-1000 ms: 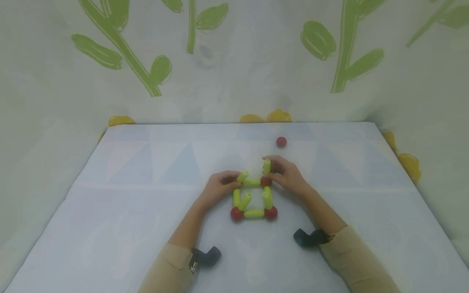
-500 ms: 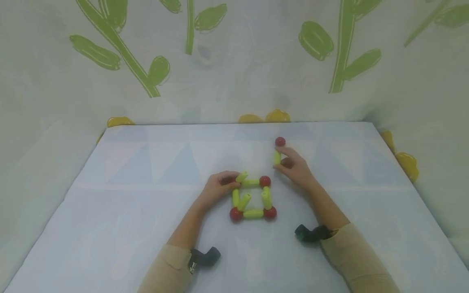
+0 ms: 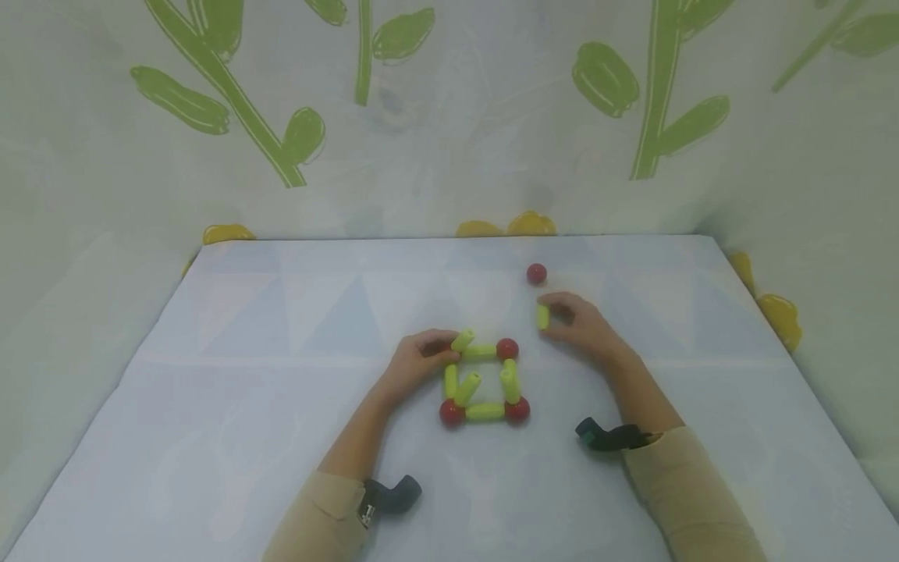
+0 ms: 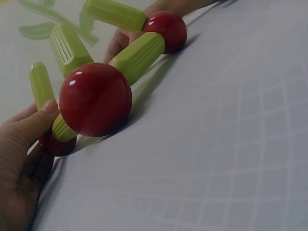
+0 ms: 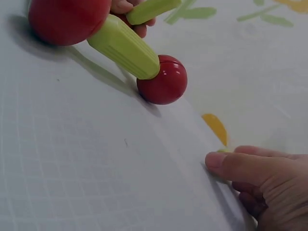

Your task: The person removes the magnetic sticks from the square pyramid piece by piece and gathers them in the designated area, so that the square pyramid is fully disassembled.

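A square frame of red balls and yellow-green rods lies on the table, with a ball at each corner. My left hand (image 3: 419, 361) grips its far left ball (image 4: 58, 145), the thumb against the upright rod (image 4: 41, 83) there. Tilted rods (image 3: 468, 388) (image 3: 509, 385) rise from both near balls (image 3: 453, 412) (image 3: 517, 410). The far right ball (image 3: 507, 349) bears no upright rod. To the right of it, my right hand (image 3: 580, 326) pinches a short yellow-green rod (image 3: 543, 316) between thumb and fingers. In the right wrist view that rod is mostly hidden behind the thumb.
One loose red ball (image 3: 537, 274) lies beyond my right hand, toward the back of the table. The white table (image 3: 232, 437) meets a wall (image 3: 449, 172) painted with green leaves. Dark cameras (image 3: 393, 495) (image 3: 612, 435) stick out from both wrists.
My right hand has taken the upright rod away from the far right ball, first toward the loose ball, then slightly right and back toward me. The left hand has stayed in place.
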Tool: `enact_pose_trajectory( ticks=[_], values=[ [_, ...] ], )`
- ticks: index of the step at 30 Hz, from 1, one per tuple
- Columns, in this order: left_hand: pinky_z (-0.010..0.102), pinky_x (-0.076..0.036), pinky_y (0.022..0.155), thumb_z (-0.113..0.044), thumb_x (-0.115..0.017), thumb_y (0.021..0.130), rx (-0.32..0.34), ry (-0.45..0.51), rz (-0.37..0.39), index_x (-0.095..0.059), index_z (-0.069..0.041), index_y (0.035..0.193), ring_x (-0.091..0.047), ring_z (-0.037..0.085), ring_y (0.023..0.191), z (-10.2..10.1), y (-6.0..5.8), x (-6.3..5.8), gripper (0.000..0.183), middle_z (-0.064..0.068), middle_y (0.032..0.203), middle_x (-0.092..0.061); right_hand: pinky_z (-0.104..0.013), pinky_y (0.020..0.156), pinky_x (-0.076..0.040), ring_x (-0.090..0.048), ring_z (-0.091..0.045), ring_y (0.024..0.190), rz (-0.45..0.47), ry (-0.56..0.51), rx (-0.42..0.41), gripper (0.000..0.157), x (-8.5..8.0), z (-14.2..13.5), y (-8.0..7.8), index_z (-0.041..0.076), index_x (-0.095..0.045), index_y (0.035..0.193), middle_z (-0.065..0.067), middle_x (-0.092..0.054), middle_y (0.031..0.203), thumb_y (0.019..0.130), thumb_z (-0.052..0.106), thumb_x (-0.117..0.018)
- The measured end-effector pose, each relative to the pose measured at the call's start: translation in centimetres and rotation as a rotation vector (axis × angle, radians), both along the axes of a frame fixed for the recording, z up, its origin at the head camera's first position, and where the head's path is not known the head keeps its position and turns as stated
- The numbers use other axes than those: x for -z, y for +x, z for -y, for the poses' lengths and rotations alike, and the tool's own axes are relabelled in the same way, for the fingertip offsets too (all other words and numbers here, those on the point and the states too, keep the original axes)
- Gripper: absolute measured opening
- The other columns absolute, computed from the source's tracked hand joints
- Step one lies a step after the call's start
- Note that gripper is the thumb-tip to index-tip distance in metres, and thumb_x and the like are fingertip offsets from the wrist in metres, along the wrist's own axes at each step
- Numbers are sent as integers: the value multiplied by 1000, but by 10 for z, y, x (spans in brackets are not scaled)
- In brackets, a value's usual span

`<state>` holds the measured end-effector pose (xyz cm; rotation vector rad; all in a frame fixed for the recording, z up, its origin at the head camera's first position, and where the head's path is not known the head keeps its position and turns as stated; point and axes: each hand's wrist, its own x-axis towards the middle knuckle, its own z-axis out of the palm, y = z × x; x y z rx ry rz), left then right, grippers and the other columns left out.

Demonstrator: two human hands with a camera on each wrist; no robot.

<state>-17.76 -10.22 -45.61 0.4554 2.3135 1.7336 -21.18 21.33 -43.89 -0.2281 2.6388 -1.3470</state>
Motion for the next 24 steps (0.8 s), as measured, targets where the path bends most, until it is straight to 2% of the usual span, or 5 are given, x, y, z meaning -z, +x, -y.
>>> enact_pose_trajectory(
  ticks=[5,8,13,19,24],
  values=[
    [33,-44,99,-26,-72,82,-3,-11,1,-66,-19,115,-59,12,111,0,0,0,33,-4,110,-68,-51,111,-27,-32,-30,137,22,17,-48,52,-2,-1,0,16,-52,132,-9,-46,141,83,18,-70],
    [32,-44,99,-24,-72,83,-11,-21,13,-66,-20,115,-58,11,111,0,0,1,33,-5,111,-67,-51,111,-27,-30,-29,138,63,40,-37,54,-3,0,0,19,-51,134,-7,-43,144,83,20,-69],
    [33,-43,100,-20,-71,83,-21,-20,26,-65,-17,116,-57,14,113,-1,2,2,33,-2,115,-66,-52,111,-25,-27,-30,140,100,67,-29,57,-4,0,0,18,-49,137,-9,-40,147,84,21,-69],
    [33,-44,99,-19,-71,83,-35,-24,3,-66,-16,115,-58,15,112,-2,2,2,32,-1,116,-66,-51,112,-23,-26,-30,140,74,32,-43,60,-4,0,0,15,-48,137,-9,-40,147,82,19,-72],
    [32,-45,98,-23,-71,84,-37,-28,-32,-66,-19,114,-57,12,112,-1,2,2,31,-5,115,-66,-50,108,-32,-38,-26,135,-28,-74,-7,57,-8,1,4,16,-51,134,-5,-47,143,82,25,-74]
  ],
)
